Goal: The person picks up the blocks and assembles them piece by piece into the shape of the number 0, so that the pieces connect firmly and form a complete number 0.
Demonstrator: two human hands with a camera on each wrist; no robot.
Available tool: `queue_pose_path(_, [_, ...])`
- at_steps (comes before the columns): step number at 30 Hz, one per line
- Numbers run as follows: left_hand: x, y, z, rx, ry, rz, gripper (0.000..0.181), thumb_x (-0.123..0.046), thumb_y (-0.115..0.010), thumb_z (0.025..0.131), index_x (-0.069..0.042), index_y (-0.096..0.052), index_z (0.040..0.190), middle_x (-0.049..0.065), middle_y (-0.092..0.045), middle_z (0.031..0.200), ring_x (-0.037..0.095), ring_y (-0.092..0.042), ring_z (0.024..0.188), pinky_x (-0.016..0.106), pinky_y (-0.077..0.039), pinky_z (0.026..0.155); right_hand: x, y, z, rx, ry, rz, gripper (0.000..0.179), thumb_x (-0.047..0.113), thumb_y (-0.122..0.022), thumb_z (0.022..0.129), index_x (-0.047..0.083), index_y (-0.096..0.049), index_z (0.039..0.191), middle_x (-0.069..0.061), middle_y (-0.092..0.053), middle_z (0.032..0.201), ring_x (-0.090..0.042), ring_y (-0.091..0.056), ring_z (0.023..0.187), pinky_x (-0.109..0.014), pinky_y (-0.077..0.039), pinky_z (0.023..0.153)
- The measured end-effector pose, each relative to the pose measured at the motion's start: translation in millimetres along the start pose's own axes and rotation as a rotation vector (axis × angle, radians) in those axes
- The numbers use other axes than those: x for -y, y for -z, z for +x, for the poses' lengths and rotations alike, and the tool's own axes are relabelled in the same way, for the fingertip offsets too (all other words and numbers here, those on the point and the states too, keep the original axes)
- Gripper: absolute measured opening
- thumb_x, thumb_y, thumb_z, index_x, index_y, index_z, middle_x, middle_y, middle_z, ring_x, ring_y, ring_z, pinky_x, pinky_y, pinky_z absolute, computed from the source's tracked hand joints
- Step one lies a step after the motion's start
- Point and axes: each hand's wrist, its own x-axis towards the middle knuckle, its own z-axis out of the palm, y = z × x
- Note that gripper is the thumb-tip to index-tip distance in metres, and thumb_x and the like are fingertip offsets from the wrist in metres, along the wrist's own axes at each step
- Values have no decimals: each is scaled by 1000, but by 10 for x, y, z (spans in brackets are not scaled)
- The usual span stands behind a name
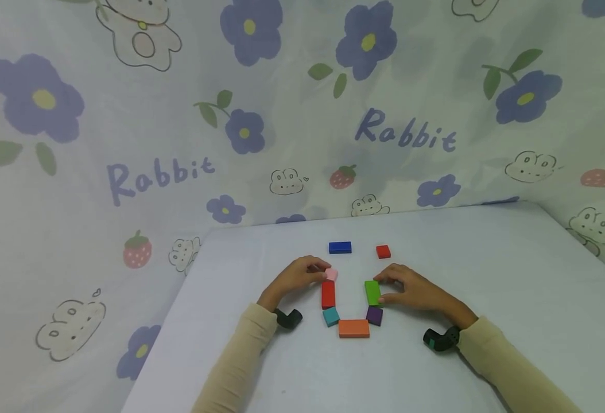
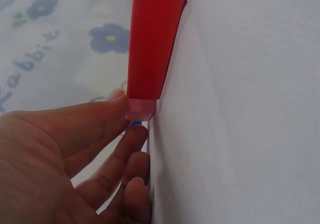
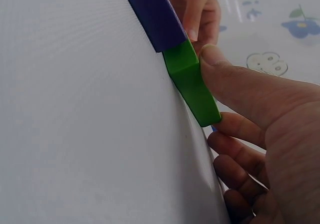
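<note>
My left hand (image 1: 301, 273) pinches a small pink block (image 1: 332, 275) between thumb and fingertips, at the far end of a long red block (image 1: 328, 295). In the left wrist view the pink block (image 2: 141, 108) sits right against the end of the red block (image 2: 155, 38). My right hand (image 1: 411, 287) holds a long green block (image 1: 372, 293) by its two ends, thumb at the near end and index finger at the far one. The near end of the green block (image 3: 192, 86) meets a purple block (image 3: 156, 17) in the right wrist view.
A teal block (image 1: 330, 316), an orange block (image 1: 354, 328) and the purple block (image 1: 374, 316) form the near curve of a U shape on the white table (image 1: 302, 373). Behind the hands lie a blue block (image 1: 340, 248) and a small red block (image 1: 383, 252). A patterned cloth (image 1: 302, 137) hangs behind.
</note>
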Motion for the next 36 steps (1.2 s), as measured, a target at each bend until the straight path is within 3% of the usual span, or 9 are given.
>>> queue_pose_path(14, [-9,21,-104,-16,53,-14,27,-36,-63,87,-30,-64,113,-9,-61,108,14,-54,99,34,-47,88,26,-49,21,17,14,0,52,60,-66,73,34,-58,117,16,-55,111,-5,-50,103,-35,-47,92])
queue_pose_path(21, [9,18,-37,-9,0,-14,26,-35,-63,87,-30,-64,113,-9,-61,108,13,-55,99,32,-48,87,25,-21,8,-3,8,4,53,60,-67,72,32,-60,116,17,-56,111,-7,-50,108,-40,-45,95])
queue_pose_path(36, [46,-27,10,-11,-16,-32,25,-35,-63,87,-32,-65,112,-10,-60,103,13,-54,96,29,-47,82,10,11,-1,5,-15,-13,52,58,-68,72,32,-59,116,16,-56,110,-6,-50,106,-38,-47,93])
